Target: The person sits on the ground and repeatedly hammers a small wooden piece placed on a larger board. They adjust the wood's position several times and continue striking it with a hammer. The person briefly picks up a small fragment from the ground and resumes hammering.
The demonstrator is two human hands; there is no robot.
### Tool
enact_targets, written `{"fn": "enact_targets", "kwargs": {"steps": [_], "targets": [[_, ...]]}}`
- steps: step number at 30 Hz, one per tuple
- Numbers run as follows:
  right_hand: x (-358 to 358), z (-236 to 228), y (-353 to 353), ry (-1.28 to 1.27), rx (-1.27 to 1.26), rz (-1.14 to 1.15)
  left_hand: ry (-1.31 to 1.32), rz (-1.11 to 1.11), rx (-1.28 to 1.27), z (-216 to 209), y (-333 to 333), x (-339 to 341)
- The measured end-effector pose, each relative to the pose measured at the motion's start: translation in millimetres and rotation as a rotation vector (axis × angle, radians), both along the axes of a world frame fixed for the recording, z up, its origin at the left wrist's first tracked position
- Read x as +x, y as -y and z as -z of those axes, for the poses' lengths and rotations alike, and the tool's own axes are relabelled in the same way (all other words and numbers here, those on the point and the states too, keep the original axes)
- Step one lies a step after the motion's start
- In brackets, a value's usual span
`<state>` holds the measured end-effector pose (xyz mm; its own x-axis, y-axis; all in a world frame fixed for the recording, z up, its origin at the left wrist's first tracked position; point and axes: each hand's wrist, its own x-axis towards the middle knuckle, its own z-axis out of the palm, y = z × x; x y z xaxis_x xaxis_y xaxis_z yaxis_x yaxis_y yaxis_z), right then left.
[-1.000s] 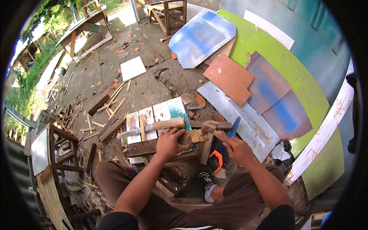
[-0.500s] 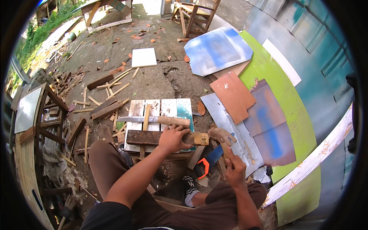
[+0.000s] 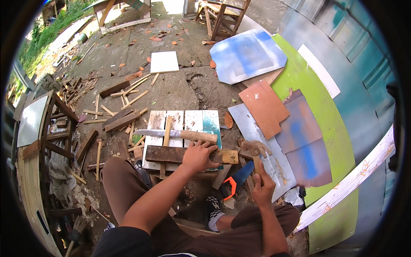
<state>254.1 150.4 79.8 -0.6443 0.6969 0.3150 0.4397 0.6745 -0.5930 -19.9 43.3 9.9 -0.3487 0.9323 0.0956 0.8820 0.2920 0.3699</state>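
Observation:
My left hand (image 3: 199,156) is wrapped over a dark wooden block (image 3: 165,155), pressing it on a small slatted table (image 3: 193,121) painted white and teal. The block's right end is pale and sticks out past the table's edge. In my right hand (image 3: 263,187) is a hammer (image 3: 257,163), gripped by its wooden handle, its worn head just right of the block's pale end. Behind the block lies a large knife (image 3: 198,136) with a thick wooden handle, its blade crossing a thin wooden strip (image 3: 167,132). Part of that strip passes under the block.
An orange-handled handsaw (image 3: 231,184) leans below the table's right side. Painted sheets (image 3: 262,107) and a long green panel (image 3: 332,150) lie to the right. Wood offcuts (image 3: 124,120) litter the ground at left, beside a wooden frame (image 3: 60,124). A chair (image 3: 222,19) stands far back.
The hammer head has shifted slightly right, away from the block's end. My left hand keeps its hold on the block. The whole view has moved a little.

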Motion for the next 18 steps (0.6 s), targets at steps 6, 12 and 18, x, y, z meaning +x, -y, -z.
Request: {"fn": "enact_targets", "kwargs": {"steps": [6, 12, 18], "targets": [[23, 1, 14, -0.307, 0.210, 0.023, 0.035, -0.004, 0.009, 5, -1, -1], [3, 25, 21, 0.164, -0.089, -0.088, 0.034, -0.015, 0.013, -2, -1, 2], [-14, -7, 21, -0.158, 0.157, -0.064, 0.057, -0.033, 0.014, -1, -3, 5]]}}
